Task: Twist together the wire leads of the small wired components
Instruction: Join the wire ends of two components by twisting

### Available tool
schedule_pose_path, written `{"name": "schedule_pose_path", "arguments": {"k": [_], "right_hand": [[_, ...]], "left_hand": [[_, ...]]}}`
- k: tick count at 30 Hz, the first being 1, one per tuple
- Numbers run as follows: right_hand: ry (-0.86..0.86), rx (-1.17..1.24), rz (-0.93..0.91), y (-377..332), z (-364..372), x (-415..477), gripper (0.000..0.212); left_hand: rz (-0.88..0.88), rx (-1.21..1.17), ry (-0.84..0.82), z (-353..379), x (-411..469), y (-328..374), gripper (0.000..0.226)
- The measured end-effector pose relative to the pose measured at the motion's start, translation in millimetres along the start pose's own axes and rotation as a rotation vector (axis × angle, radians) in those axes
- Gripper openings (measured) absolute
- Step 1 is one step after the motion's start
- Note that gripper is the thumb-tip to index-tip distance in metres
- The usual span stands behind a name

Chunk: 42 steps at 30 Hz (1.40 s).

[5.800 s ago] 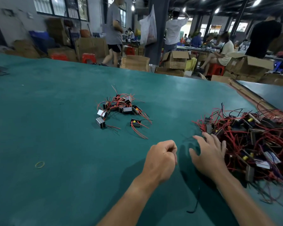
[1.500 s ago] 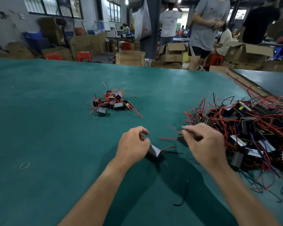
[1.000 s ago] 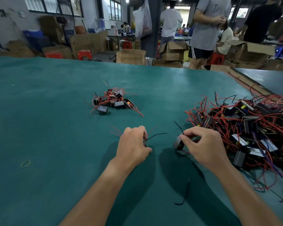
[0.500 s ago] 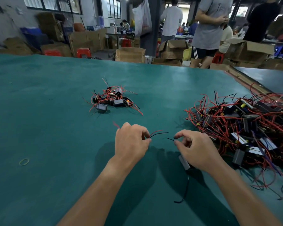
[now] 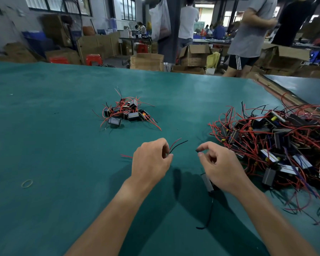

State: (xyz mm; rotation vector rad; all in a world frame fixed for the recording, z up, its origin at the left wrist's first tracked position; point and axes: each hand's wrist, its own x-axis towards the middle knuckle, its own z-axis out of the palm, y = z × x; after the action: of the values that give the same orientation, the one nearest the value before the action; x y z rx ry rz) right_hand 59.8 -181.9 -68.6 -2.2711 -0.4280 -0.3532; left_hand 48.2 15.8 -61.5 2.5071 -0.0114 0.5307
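Observation:
My left hand pinches a red and a black wire lead, whose free ends point up and right; another red lead pokes out to the left of the hand. My right hand hovers close beside it with fingers curled. Its thumb and forefinger tips sit slightly apart, near the lead ends. A small black component sticks out from under that palm, held by the lower fingers. A small heap of wired components lies ahead in the middle. A big tangled heap lies to the right.
The green table top stretches wide to the left, with a rubber band on it. A loose black wire lies below my right hand. A second table adjoins at the right. A person stands past the far edge among cardboard boxes.
My right hand took a component from near the big heap and shifted it down into the palm. Both hands came together; the left keeps its pinch on the leads.

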Motion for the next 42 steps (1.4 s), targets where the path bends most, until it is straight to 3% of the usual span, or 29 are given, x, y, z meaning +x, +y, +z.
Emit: {"name": "schedule_pose_path", "arguments": {"k": [3, 8, 15, 19, 23, 28, 34, 42], "right_hand": [[-0.024, -0.009, 0.003, 0, 0, 0, 0.016], [0.000, -0.010, 0.026, 2, -1, 1, 0.013], [0.099, 0.085, 0.068, -1, -1, 0, 0.028], [0.047, 0.110, 0.077, -1, 1, 2, 0.033], [-0.049, 0.104, 0.096, -1, 2, 2, 0.035], [-0.107, 0.102, 0.093, 0, 5, 2, 0.032], [-0.172, 0.071, 0.121, 1, 7, 1, 0.022], [-0.169, 0.054, 0.112, 2, 7, 1, 0.019]], "left_hand": [[0.021, 0.006, -0.006, 0, 0, -1, 0.004], [0.038, 0.088, 0.048, 2, 1, -4, 0.015], [0.017, 0.122, 0.033, 4, 1, -4, 0.032], [0.084, 0.044, -0.028, 5, 1, -2, 0.040], [0.055, -0.037, -0.079, 6, 1, 1, 0.029], [-0.121, -0.220, -0.279, -4, 10, -4, 0.020], [-0.099, -0.462, -0.615, -21, 5, -1, 0.031], [0.045, -0.319, -0.771, -34, 3, 2, 0.045]]}}
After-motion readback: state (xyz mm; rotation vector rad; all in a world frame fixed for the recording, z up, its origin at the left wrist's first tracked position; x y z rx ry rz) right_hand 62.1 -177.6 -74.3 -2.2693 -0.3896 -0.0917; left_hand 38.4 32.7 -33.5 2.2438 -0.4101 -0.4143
